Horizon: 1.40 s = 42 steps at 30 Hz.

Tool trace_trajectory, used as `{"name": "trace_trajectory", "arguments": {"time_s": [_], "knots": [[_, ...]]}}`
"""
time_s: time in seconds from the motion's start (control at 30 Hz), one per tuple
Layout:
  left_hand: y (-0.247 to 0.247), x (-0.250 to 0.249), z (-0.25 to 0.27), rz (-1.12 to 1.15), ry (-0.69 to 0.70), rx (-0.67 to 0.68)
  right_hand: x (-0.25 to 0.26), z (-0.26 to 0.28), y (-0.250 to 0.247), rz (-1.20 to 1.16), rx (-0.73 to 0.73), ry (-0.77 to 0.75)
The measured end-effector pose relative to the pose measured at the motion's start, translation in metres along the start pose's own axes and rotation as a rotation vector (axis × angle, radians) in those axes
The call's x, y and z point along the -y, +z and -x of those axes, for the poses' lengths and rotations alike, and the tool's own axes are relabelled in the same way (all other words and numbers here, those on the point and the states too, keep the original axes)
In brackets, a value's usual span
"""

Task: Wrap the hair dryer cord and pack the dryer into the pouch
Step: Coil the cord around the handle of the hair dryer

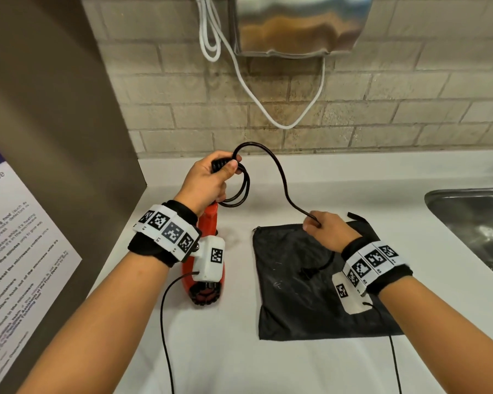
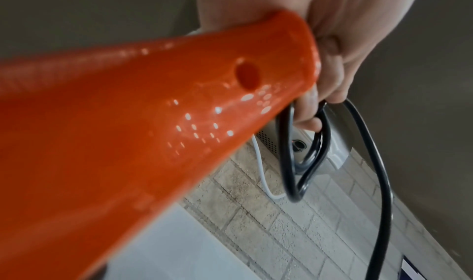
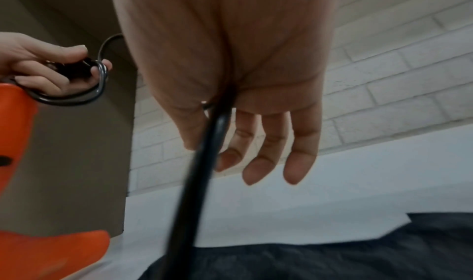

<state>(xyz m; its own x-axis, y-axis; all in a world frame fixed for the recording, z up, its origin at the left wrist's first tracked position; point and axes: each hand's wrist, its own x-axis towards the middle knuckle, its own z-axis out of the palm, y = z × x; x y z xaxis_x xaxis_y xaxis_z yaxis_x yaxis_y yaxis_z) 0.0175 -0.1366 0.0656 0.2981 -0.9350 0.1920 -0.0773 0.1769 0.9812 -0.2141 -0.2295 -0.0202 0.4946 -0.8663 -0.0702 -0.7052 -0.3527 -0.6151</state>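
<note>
My left hand (image 1: 224, 173) grips the handle end of the orange hair dryer (image 1: 208, 223) together with a couple of loops of its black cord (image 1: 279, 172). The dryer's barrel points toward me, its nozzle near the counter. From the loops the cord arches right to my right hand (image 1: 315, 224), which pinches it above the black pouch (image 1: 293, 305). The pouch lies flat on the counter, and the plug (image 1: 308, 273) rests on it. The left wrist view shows the dryer (image 2: 128, 122) and cord loops (image 2: 304, 163). In the right wrist view the cord (image 3: 202, 163) runs down from my hand (image 3: 230, 61).
A white counter (image 1: 239, 359) runs to a brick wall. A steel sink (image 1: 473, 214) is at the right. A brown panel (image 1: 54, 109) with a printed notice (image 1: 15, 251) stands at the left. A metal wall unit (image 1: 296, 24) with a white cable (image 1: 268, 109) hangs above.
</note>
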Motion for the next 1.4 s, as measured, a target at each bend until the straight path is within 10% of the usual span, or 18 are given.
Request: {"name": "trace_trajectory", "arguments": {"time_s": [0.2,0.4,0.57,0.83,1.13,1.4], "knots": [[-0.001,0.001,-0.002,0.014,0.004,-0.022,-0.022,0.022,0.000,0.001,0.109,0.079],[0.001,0.002,-0.005,0.031,-0.005,-0.034,-0.027,0.044,0.009,-0.038,0.585,0.002],[0.003,0.001,-0.002,0.015,-0.012,-0.017,-0.022,0.036,0.022,0.102,0.254,-0.132],[0.002,-0.001,0.002,0.006,-0.029,-0.014,0.049,0.026,0.003,-0.479,-0.238,-0.346],[0.006,-0.004,0.012,0.021,-0.039,0.112,0.114,0.013,0.012,-0.387,-0.409,-0.640],[0.006,-0.003,0.017,0.060,-0.019,0.178,0.138,-0.009,0.021,-0.411,-0.341,-0.535]]}}
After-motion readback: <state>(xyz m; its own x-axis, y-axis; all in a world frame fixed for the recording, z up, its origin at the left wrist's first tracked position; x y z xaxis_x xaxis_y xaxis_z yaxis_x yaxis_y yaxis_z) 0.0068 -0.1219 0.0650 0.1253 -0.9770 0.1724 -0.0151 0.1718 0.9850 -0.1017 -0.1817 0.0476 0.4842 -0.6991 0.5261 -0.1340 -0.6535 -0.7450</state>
